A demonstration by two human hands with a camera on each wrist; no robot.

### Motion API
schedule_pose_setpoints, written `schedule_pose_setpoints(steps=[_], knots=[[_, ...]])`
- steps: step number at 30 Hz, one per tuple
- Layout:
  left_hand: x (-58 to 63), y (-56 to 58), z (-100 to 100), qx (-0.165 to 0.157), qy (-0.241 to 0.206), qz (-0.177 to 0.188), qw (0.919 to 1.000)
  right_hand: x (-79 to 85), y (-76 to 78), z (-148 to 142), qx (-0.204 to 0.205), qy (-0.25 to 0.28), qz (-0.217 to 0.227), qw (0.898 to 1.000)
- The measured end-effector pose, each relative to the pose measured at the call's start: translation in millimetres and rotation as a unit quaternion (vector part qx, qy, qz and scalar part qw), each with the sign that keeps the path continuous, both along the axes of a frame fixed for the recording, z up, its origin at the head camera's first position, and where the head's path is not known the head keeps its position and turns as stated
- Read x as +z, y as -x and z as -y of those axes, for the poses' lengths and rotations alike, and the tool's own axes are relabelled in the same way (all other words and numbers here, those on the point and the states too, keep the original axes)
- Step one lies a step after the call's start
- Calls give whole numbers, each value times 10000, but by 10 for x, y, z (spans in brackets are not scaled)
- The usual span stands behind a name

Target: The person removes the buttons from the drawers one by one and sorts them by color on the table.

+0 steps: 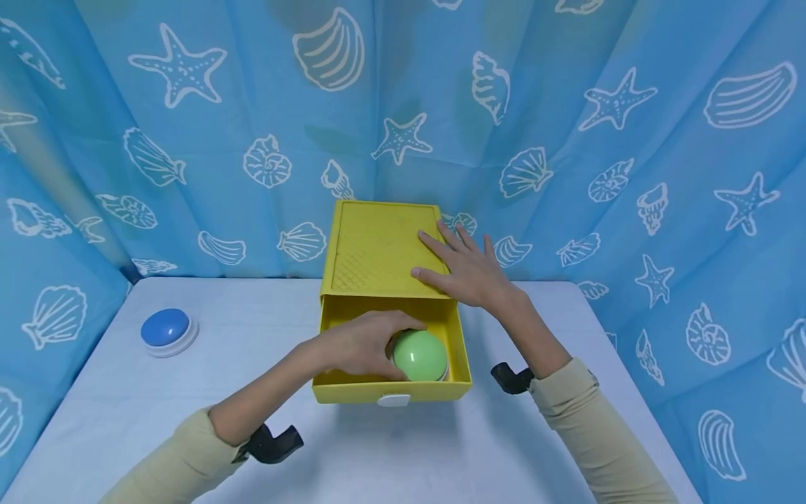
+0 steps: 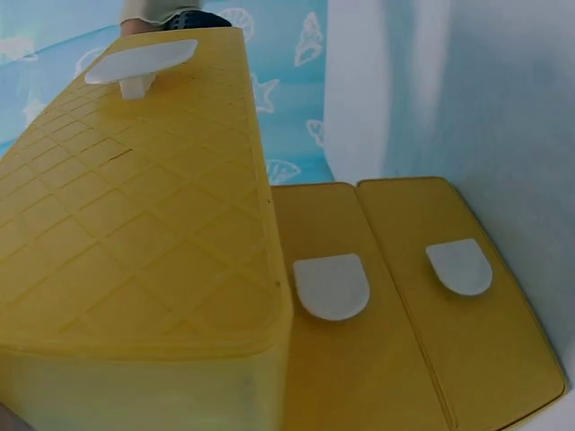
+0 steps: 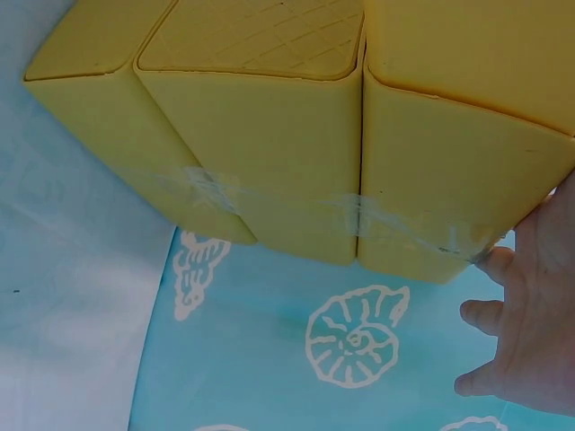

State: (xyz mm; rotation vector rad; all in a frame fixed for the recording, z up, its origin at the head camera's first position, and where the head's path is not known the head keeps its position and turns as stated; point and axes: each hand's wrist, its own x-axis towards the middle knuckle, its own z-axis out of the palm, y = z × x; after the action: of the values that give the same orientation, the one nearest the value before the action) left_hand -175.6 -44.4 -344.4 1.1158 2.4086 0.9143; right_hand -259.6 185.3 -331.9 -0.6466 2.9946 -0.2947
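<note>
A yellow drawer unit [image 1: 385, 245] stands at the back of the table, its top drawer [image 1: 340, 396] pulled out. In that drawer is a button-like thing with a green dome [image 1: 420, 355] and a white base. My left hand [image 1: 359, 343] reaches in from the left and holds the green dome button, thumb at the near side and fingers at the far side. My right hand [image 1: 474, 276] rests with spread fingers on the unit's top right edge; the right wrist view also has this hand [image 3: 544, 332] beside the yellow casing.
A blue dome button [image 1: 165, 327] with a white base sits on the left of the white table [image 1: 252, 315]. Two shut drawers [image 2: 350, 224] with white handles lie below the open one. A blue seashell curtain [image 1: 378, 91] hangs close behind the unit.
</note>
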Motion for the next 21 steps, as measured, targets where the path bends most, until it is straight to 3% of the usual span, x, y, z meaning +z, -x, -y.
schedule_pose_setpoints(steps=[4,10,21], knots=[[51,-8,44,145,-197,-101,9997,-2,1,-3,-6,34,-6,10000],[232,-41,215,714,-269,-31,9971,6,1,2,-25,37,-43,10000],[424,-140,821,1559,-747,-8,9849,7,1,9,-91,25,55,9999]])
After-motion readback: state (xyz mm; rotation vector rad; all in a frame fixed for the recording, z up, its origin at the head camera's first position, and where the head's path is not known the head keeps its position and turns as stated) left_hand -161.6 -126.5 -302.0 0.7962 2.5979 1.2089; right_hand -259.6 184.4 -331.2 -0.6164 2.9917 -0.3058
